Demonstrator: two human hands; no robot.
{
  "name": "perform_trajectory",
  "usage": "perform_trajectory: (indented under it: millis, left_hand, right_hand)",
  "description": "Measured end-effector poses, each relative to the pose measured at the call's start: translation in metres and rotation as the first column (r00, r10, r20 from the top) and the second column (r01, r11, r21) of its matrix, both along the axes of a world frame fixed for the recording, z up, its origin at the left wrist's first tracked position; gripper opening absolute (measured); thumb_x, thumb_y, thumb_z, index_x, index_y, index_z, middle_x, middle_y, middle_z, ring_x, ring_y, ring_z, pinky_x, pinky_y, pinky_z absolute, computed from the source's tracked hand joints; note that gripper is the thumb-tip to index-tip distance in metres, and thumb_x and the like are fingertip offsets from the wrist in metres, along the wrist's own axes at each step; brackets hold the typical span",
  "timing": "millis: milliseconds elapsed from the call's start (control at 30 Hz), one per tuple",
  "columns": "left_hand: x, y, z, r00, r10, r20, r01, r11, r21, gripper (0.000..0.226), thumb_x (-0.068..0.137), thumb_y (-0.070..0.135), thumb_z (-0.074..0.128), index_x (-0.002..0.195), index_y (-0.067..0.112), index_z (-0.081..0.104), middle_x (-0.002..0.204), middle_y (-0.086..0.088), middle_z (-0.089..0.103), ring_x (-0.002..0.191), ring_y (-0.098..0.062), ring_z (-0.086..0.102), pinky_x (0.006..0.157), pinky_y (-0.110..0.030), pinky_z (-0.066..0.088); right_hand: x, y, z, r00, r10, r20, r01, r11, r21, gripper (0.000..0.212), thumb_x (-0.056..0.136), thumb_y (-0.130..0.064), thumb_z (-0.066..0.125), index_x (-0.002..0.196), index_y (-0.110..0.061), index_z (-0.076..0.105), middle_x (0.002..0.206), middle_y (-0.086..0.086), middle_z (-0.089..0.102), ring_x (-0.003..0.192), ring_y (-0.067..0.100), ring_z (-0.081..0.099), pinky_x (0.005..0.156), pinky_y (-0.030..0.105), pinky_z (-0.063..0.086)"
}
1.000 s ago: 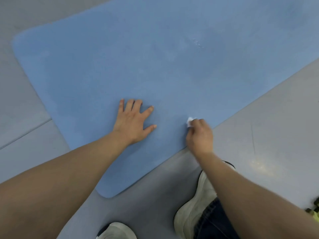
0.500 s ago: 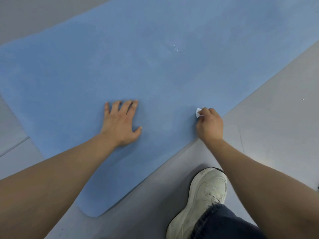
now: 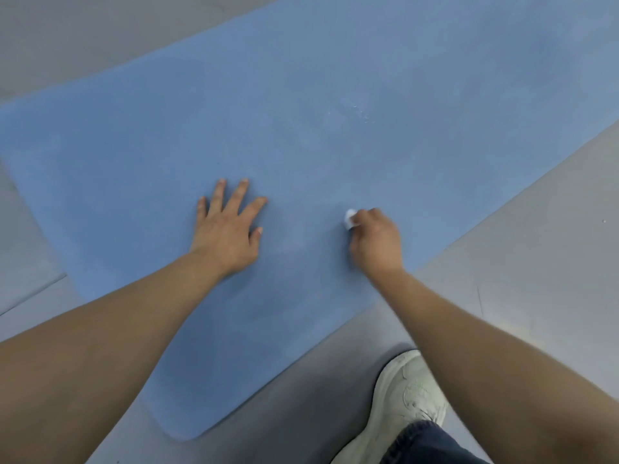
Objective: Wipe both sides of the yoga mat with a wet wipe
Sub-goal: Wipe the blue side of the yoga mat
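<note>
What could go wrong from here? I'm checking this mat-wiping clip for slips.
1. The wet wipe is bunched small in the right hand, so each pass probably covers little of the yoga mat and patches may be missed.
2. Only the left hand lies flat on the mat, so it might creep on the smooth floor.
3. The white shoe stands close to the mat's edge and could soil it.

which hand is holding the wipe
The right hand: its fingers curl round the white wet wipe on the yoga mat. The left hand lies flat, fingers spread, holding nothing.
</note>
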State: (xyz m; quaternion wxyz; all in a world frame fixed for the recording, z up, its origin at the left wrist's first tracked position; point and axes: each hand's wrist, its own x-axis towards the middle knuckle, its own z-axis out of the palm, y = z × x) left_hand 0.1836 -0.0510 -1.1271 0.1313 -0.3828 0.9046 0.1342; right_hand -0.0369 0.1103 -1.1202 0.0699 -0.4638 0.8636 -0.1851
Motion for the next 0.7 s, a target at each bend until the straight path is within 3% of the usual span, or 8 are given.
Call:
perform_trajectory:
  millis: [67, 133, 233, 300, 433, 567, 633, 700]
  left_hand:
    - [0.001, -0.003, 0.002, 1.000, 0.010, 0.008, -0.010, 1.000, -0.018, 0.073, 0.096, 0.052, 0.044, 0.160, 0.033, 0.014, 0.170, 0.005, 0.004, 0.155, -0.031, 0.001, 0.122, -0.056, 0.014]
    - [0.001, -0.007, 0.004, 1.000, 0.001, 0.020, -0.001, 1.000, -0.029, 0.076, 0.095, 0.055, 0.045, 0.161, 0.031, 0.016, 0.169, 0.005, 0.006, 0.154, -0.030, 0.006, 0.122, -0.052, 0.016]
    - [0.002, -0.013, 0.006, 1.000, 0.022, 0.017, -0.021, 0.999, -0.027, 0.076, 0.091, 0.060, 0.051, 0.158, 0.037, 0.023, 0.168, -0.005, 0.006, 0.150, -0.031, 0.014, 0.119, -0.049, 0.019]
    - [0.001, -0.018, 0.007, 0.999, 0.032, 0.023, -0.031, 0.999, -0.019, 0.072, 0.090, 0.061, 0.050, 0.156, 0.040, 0.027, 0.168, -0.008, 0.008, 0.148, -0.031, 0.017, 0.117, -0.050, 0.022]
    - [-0.003, -0.026, 0.009, 0.999, 0.040, -0.018, -0.041, 0.998, -0.048, 0.062, 0.095, 0.055, 0.048, 0.153, 0.036, 0.034, 0.161, -0.005, 0.029, 0.140, -0.030, 0.027, 0.109, -0.049, 0.032]
    - [-0.008, -0.034, 0.012, 0.999, 0.045, -0.024, -0.047, 0.996, -0.079, 0.080, 0.089, 0.059, 0.055, 0.156, 0.022, 0.030, 0.150, -0.001, 0.037, 0.136, -0.030, 0.030, 0.111, -0.048, 0.029]
    - [-0.007, -0.040, 0.011, 0.999, 0.049, 0.004, -0.049, 0.996, -0.077, 0.080, 0.086, 0.064, 0.056, 0.154, 0.027, 0.036, 0.151, -0.002, 0.033, 0.139, -0.032, 0.025, 0.117, -0.052, 0.022]
    - [-0.005, -0.045, 0.009, 0.995, 0.104, 0.012, -0.103, 0.995, -0.016, 0.079, 0.082, 0.070, 0.057, 0.151, 0.039, 0.036, 0.159, -0.006, 0.021, 0.148, -0.035, 0.012, 0.121, -0.059, 0.013]
  right_hand:
    - [-0.018, -0.008, 0.004, 0.970, -0.236, 0.051, 0.232, 0.970, 0.066, 0.018, 0.081, -0.003, 0.050, 0.087, -0.008, 0.066, 0.083, 0.015, 0.059, 0.071, 0.037, 0.058, 0.059, 0.033, 0.039]
    - [0.000, -0.017, 0.004, 0.952, -0.300, 0.069, 0.297, 0.954, 0.047, 0.019, 0.080, -0.003, 0.049, 0.089, -0.008, 0.065, 0.084, 0.015, 0.059, 0.073, 0.038, 0.057, 0.061, 0.036, 0.041]
    - [0.075, -0.023, -0.003, 0.992, 0.038, 0.123, -0.030, 0.998, -0.062, 0.014, 0.075, -0.003, 0.055, 0.084, -0.007, 0.065, 0.075, 0.015, 0.058, 0.066, 0.036, 0.056, 0.056, 0.039, 0.044]
    - [0.119, -0.025, 0.000, 0.941, 0.290, 0.175, -0.280, 0.956, -0.084, 0.014, 0.072, 0.000, 0.057, 0.082, -0.006, 0.064, 0.072, 0.013, 0.055, 0.061, 0.033, 0.053, 0.054, 0.038, 0.043]
    - [0.079, -0.033, -0.003, 0.823, 0.561, 0.089, -0.559, 0.828, -0.045, 0.013, 0.080, -0.008, 0.054, 0.085, -0.009, 0.067, 0.074, 0.012, 0.057, 0.063, 0.033, 0.056, 0.057, 0.036, 0.044]
    - [-0.042, -0.041, 0.001, 0.997, 0.060, -0.048, -0.059, 0.998, 0.011, 0.010, 0.084, -0.008, 0.059, 0.083, -0.009, 0.069, 0.079, 0.017, 0.062, 0.070, 0.038, 0.061, 0.061, 0.035, 0.046]
    - [-0.074, -0.043, 0.003, 0.985, -0.173, -0.006, 0.172, 0.979, 0.105, 0.015, 0.086, -0.006, 0.052, 0.091, -0.008, 0.067, 0.091, 0.018, 0.061, 0.080, 0.039, 0.059, 0.064, 0.032, 0.037]
    - [-0.063, -0.052, 0.002, 0.966, -0.258, 0.016, 0.255, 0.961, 0.105, 0.020, 0.085, -0.005, 0.049, 0.095, -0.007, 0.066, 0.094, 0.019, 0.061, 0.085, 0.039, 0.058, 0.067, 0.032, 0.036]
